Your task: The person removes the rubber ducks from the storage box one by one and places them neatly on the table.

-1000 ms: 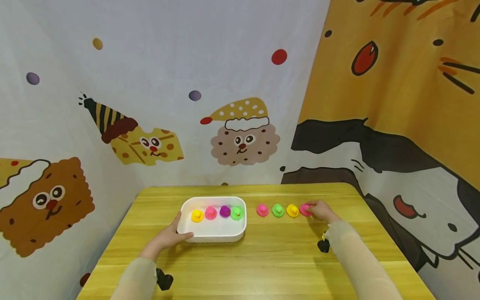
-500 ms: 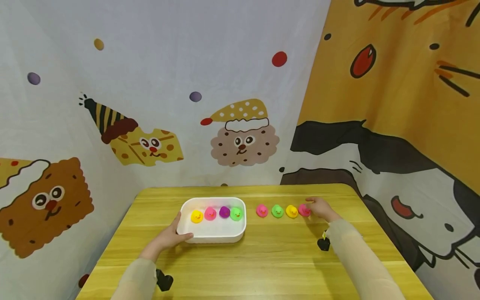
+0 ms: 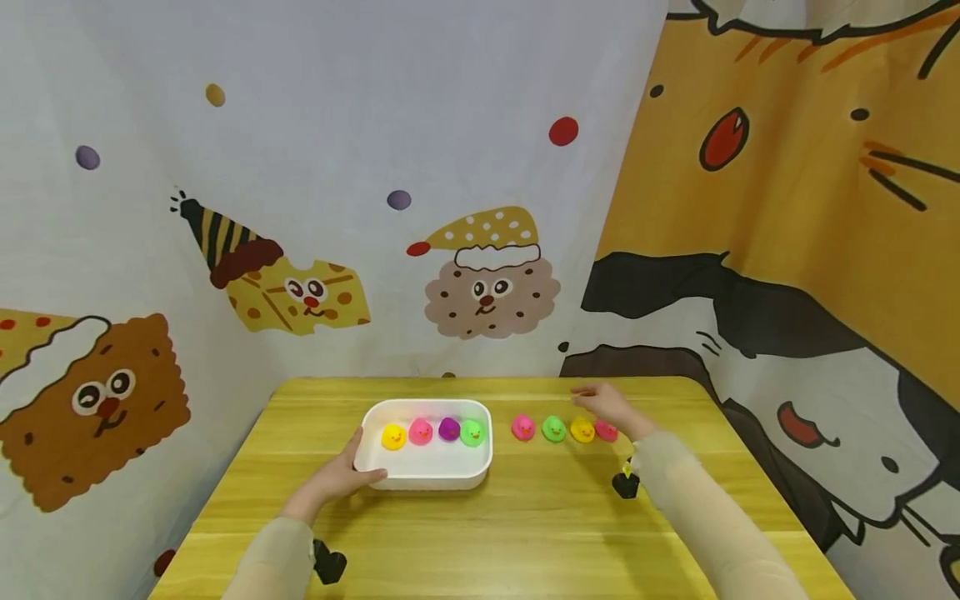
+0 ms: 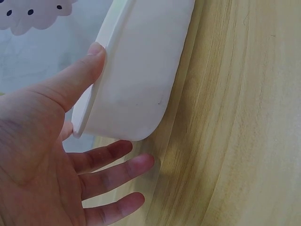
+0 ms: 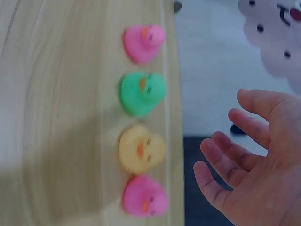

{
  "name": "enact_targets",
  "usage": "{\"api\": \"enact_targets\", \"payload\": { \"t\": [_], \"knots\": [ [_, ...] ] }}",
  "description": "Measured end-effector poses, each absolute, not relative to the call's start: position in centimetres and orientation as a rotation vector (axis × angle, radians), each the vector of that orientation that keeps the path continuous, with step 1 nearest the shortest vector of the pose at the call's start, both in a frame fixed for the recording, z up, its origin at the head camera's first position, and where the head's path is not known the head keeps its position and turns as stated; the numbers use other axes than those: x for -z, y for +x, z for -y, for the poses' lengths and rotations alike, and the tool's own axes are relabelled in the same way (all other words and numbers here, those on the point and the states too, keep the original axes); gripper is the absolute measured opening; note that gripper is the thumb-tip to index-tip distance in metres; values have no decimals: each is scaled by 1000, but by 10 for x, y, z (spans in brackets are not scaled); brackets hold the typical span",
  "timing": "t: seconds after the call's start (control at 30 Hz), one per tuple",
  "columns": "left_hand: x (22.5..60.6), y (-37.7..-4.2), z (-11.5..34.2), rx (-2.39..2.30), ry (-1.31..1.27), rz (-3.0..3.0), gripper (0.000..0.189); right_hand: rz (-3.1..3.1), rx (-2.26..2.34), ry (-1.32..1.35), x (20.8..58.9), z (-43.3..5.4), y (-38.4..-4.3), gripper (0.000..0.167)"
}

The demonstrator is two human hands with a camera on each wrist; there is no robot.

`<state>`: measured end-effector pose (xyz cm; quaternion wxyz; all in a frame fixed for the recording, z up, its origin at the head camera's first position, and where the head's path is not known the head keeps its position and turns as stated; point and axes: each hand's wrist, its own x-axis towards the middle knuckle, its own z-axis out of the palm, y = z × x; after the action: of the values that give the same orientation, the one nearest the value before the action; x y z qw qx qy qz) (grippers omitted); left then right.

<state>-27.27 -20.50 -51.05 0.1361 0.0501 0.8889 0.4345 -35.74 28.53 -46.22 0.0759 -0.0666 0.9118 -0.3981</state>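
Desk [image 3: 540, 537]: yellowish wood grain, far corners rounded. Behind it, a pale wall covering [image 3: 465, 100], softly creased, printed with a brown biscuit [image 3: 138, 442], a cheese wedge [image 3: 272, 296] in a striped hat [image 3: 217, 235], a scalloped cookie [image 3: 465, 307] in a dotted hat [image 3: 483, 227]. Right side: orange section [image 3: 802, 200] above a black-and-white cartoon animal [image 3: 780, 321]. Light even; shadows on desk soft.

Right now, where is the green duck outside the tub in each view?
Head: the green duck sits right of the tub, second from left in its row.
Left wrist: not in it.
Right wrist: the green duck is near centre, second from top.
Shared landmark: the spotted cookie print, partly cut off in both wrist views.
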Motion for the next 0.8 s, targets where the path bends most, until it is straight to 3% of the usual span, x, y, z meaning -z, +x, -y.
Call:
{"api": "enact_targets", "payload": {
  "t": [0.47,0.8],
  "knots": [
    [512,-272,205,-1258,143,-2586,110,-2656,1191,-568,447,-217,-368,38],
    [513,-273,205,-1273,133,-2576,110,-2562,1169,-598,450,-176,-373,42]
  ]
}}
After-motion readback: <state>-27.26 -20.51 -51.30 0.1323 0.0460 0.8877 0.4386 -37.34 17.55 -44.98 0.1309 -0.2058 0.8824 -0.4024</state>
